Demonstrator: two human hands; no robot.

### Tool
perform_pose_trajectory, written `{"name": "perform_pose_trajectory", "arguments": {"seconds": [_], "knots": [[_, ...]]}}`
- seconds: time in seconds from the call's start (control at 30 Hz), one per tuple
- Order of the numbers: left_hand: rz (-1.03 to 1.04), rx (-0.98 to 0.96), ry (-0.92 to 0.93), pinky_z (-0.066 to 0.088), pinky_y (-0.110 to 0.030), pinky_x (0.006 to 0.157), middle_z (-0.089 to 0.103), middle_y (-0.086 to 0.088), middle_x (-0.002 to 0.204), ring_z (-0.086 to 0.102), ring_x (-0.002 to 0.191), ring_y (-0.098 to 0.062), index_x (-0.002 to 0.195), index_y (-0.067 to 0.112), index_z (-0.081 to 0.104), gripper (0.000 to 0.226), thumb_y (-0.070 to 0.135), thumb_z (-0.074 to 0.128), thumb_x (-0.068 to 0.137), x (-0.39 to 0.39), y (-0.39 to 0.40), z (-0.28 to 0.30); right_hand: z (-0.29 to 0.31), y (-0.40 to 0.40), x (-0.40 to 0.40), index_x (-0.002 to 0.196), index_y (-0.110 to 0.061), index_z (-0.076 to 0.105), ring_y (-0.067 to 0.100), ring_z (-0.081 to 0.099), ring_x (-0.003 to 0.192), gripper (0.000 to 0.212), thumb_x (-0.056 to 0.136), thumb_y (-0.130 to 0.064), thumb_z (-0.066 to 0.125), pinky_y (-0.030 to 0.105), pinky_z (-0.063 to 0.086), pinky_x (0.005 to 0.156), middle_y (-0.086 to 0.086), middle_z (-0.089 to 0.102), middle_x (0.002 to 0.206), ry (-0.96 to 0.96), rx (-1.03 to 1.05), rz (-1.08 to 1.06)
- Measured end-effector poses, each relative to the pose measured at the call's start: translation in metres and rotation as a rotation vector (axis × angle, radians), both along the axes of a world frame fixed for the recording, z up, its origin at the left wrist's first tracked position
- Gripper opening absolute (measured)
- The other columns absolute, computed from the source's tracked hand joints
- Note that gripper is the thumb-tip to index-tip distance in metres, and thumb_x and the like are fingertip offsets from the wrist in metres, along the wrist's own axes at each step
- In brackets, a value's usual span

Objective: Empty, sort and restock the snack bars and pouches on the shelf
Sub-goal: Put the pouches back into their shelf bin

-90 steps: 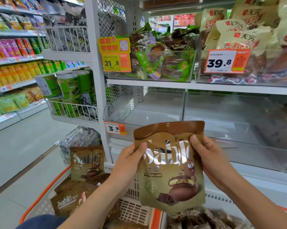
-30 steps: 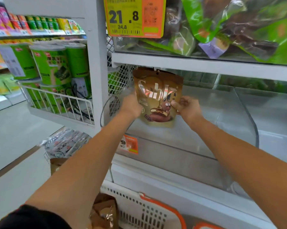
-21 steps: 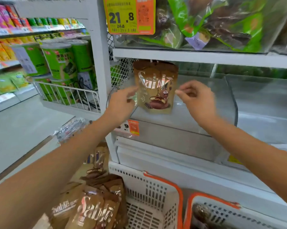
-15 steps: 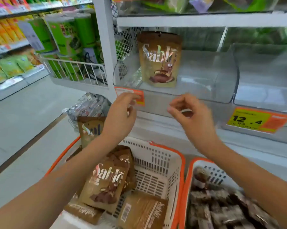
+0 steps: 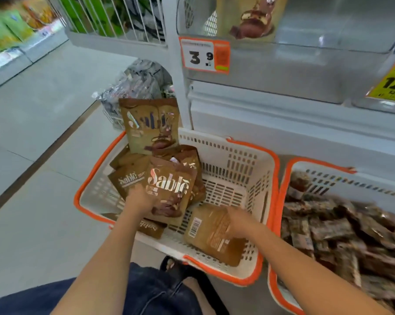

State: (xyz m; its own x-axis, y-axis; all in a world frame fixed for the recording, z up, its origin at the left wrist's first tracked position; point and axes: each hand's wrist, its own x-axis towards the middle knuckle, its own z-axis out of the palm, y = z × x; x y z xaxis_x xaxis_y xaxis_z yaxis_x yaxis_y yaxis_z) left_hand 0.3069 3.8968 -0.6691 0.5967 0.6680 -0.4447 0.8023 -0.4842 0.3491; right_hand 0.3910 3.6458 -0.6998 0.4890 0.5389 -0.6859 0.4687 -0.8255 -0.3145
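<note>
Sable pouches fill the left side of the white basket (image 5: pixel 237 155) with the orange rim, and one more pouch (image 5: pixel 249 17) already stands on the clear shelf (image 5: pixel 328 26) above the 3.9 price tag (image 5: pixel 204 56). We reach down with both hands: our left hand (image 5: pixel 140 199) sits on the face-up pouch (image 5: pixel 169 189) at the top of the heap, and our right hand (image 5: pixel 237 221) lies on the face-down pouch (image 5: pixel 211 233) showing its barcode. The blur hides the fingers, so we cannot tell whether either grip has closed on a pouch or only touches it. A second basket (image 5: pixel 324 165) to the right holds dark snack bars (image 5: pixel 340 228). We judge this as the start of another pick for restocking. The risk is dragging neighbours: the pouches overlap loosely, so lifting the top one could slide others over the low near rim. The one leaning at the far end (image 5: pixel 150 126) could topple out. Foil is slick, and a light pinch may slip. The face-down pouch needs turning, or it goes up backwards.
</note>
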Motion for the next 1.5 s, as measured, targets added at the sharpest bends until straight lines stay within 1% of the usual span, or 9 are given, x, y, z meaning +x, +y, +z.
{"name": "perform_pose_trajectory", "arguments": {"seconds": [0.13, 0.43, 0.63, 0.77, 0.97, 1.17, 1.27, 1.4, 1.5], "knots": [[0.053, -0.048, -0.002, 0.04, -0.035, 0.094, 0.052, -0.021, 0.132, 0.049, 0.122, -0.036, 0.131, -0.005, 0.043, 0.052, 0.017, 0.064, 0.088, 0.01, 0.007, -0.013, -0.008, -0.001, -0.003, 0.153, -0.026, 0.003, 0.03, 0.012, 0.145, 0.108, 0.075, -0.049, 0.075, 0.04, 0.013, 0.118, 0.005, 0.004, 0.16, 0.154, -0.238, 0.281], [0.253, -0.125, -0.066, 0.042, -0.046, 0.103, 0.052, -0.016, 0.133, 0.05, 0.121, -0.038, 0.132, 0.002, 0.046, 0.065, 0.034, 0.069, 0.081, 0.007, 0.034, -0.037, -0.022, 0.0, -0.005, 0.149, -0.04, -0.013, 0.031, -0.014, 0.145, 0.112, 0.079, -0.032, 0.074, 0.052, 0.002, 0.116, -0.003, -0.025, 0.157, 0.128, -0.326, 0.453], [0.269, -0.22, -0.121, 0.042, -0.037, 0.095, 0.057, -0.014, 0.127, 0.052, 0.117, -0.032, 0.127, 0.003, 0.052, 0.048, 0.027, 0.065, 0.089, 0.009, 0.028, -0.035, -0.037, -0.007, -0.004, 0.148, -0.044, -0.009, 0.034, -0.012, 0.145, 0.119, 0.069, -0.04, 0.081, 0.057, 0.011, 0.116, -0.004, -0.023, 0.157, -0.022, -0.239, 0.445], [0.193, -0.269, -0.184, 0.041, -0.031, 0.092, 0.061, -0.011, 0.124, 0.054, 0.113, -0.026, 0.125, 0.007, 0.059, 0.041, 0.026, 0.063, 0.09, 0.014, 0.022, -0.034, -0.044, -0.002, 0.003, 0.148, -0.042, -0.009, 0.039, -0.008, 0.145, 0.122, 0.068, -0.036, 0.083, 0.056, 0.012, 0.117, -0.001, -0.025, 0.157, 0.03, -0.166, 0.2], [0.097, -0.321, -0.264, 0.044, -0.029, 0.074, 0.067, -0.008, 0.102, 0.061, 0.094, -0.024, 0.107, 0.01, 0.067, 0.029, 0.032, 0.064, 0.087, 0.028, 0.006, -0.031, -0.044, 0.003, 0.031, 0.151, -0.036, -0.002, 0.032, 0.007, 0.146, 0.118, 0.069, -0.037, 0.083, 0.046, 0.015, 0.117, 0.003, -0.009, 0.16, 0.079, -0.064, 0.028], [0.071, -0.386, -0.305, 0.042, -0.033, 0.078, 0.061, -0.009, 0.087, 0.056, 0.081, -0.021, 0.083, 0.011, 0.059, 0.016, 0.026, 0.063, 0.09, 0.044, 0.009, -0.035, -0.064, 0.018, 0.053, 0.151, -0.024, 0.016, 0.025, 0.025, 0.143, 0.101, 0.074, -0.044, 0.078, 0.039, 0.025, 0.116, 0.005, 0.022, 0.157, 0.127, 0.042, -0.162], [0.127, -0.393, -0.347, 0.047, -0.043, 0.085, 0.064, -0.024, 0.099, 0.06, 0.093, -0.037, 0.096, -0.002, 0.061, 0.027, 0.024, 0.064, 0.089, 0.045, 0.017, -0.044, -0.078, 0.022, 0.061, 0.149, -0.022, 0.023, 0.025, 0.031, 0.14, 0.091, 0.077, -0.044, 0.075, 0.038, 0.029, 0.114, 0.005, 0.029, 0.154, 0.136, -0.011, -0.177], [0.21, -0.418, -0.375, 0.039, -0.029, 0.078, 0.06, -0.003, 0.092, 0.056, 0.085, -0.018, 0.099, 0.013, 0.056, 0.015, 0.023, 0.062, 0.091, 0.047, 0.017, -0.056, -0.091, 0.024, 0.065, 0.147, -0.024, 0.027, 0.027, 0.035, 0.136, 0.092, 0.074, -0.044, 0.078, 0.038, 0.033, 0.11, 0.006, 0.033, 0.151, 0.183, -0.095, -0.16], [0.242, -0.434, -0.387, 0.044, -0.025, 0.075, 0.064, -0.005, 0.103, 0.059, 0.094, -0.02, 0.112, 0.008, 0.061, 0.031, 0.028, 0.064, 0.089, 0.05, 0.018, -0.065, -0.099, 0.026, 0.068, 0.142, -0.027, 0.032, 0.029, 0.032, 0.135, 0.09, 0.069, -0.05, 0.079, 0.04, 0.034, 0.108, 0.009, 0.033, 0.147, 0.175, -0.12, -0.133]]}}
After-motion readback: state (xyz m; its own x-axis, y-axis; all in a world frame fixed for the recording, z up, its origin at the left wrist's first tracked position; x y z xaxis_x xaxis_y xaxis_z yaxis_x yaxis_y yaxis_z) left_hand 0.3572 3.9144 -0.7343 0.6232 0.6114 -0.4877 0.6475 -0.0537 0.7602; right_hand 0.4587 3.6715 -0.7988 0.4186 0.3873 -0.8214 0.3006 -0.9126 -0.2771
